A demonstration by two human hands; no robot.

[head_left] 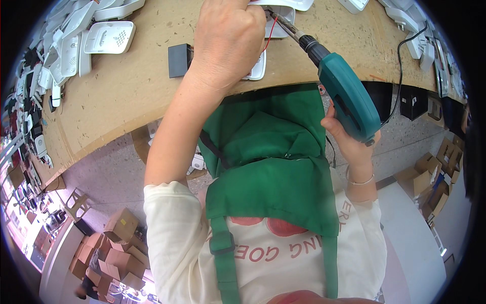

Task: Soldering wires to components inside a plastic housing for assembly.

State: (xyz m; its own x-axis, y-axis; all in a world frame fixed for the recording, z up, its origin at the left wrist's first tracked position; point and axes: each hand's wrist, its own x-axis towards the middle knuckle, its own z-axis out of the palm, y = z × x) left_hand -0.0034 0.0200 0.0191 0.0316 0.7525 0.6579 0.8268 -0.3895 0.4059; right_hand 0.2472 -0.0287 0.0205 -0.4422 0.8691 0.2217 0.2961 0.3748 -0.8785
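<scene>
My right hand (348, 141) is wrapped round the rear of a teal electric screwdriver (349, 93), whose black chuck and bit slant up and to the left. The bit's tip reaches into a white plastic casing (282, 23) at the table's top edge. My left hand (230, 38) is closed at that casing, its fingertips hidden underneath. A thin red wire (271, 34) runs down beside it. Another white casing part (259, 68) shows under the left hand. Just left of my wrist lies a dark grey rectangular block (178, 61).
White casing shells (110, 38) pile up at the left of the cardboard-covered table (126, 96). White plug-in parts (410, 30) lie at the right, near a black cord (401, 61). Cardboard boxes (121, 258) stand on the floor, lower left and right.
</scene>
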